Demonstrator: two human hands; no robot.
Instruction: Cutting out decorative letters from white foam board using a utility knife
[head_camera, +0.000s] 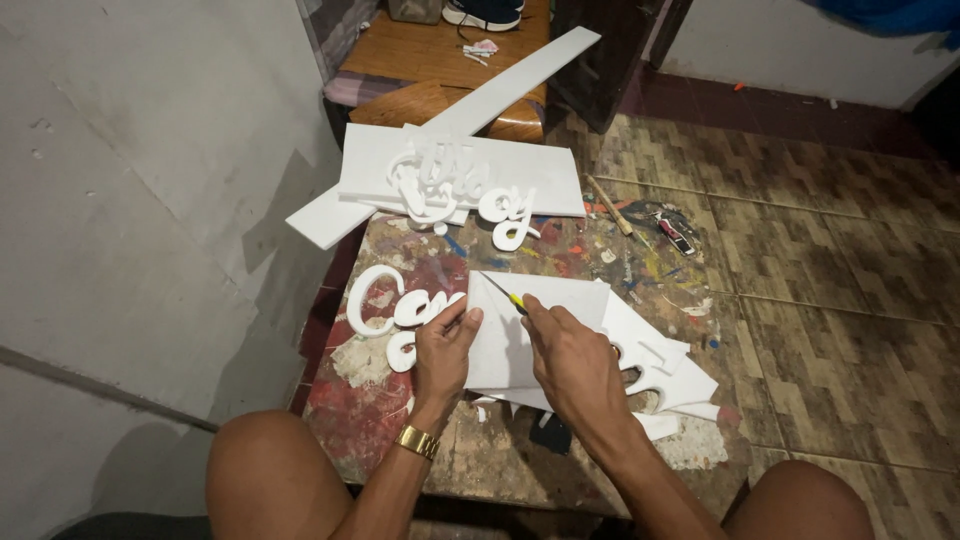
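White foam sheet (500, 345) under two hands: left (443, 345), right (570, 365) with one knife (505, 293).

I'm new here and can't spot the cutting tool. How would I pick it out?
Start at the low paint-splattered table between the person's knees, then find the white foam sheet lying on it. The utility knife sticks out of the right hand, its thin blade resting on that sheet. Its yellow strip sets it apart from the all-white foam letters around it.
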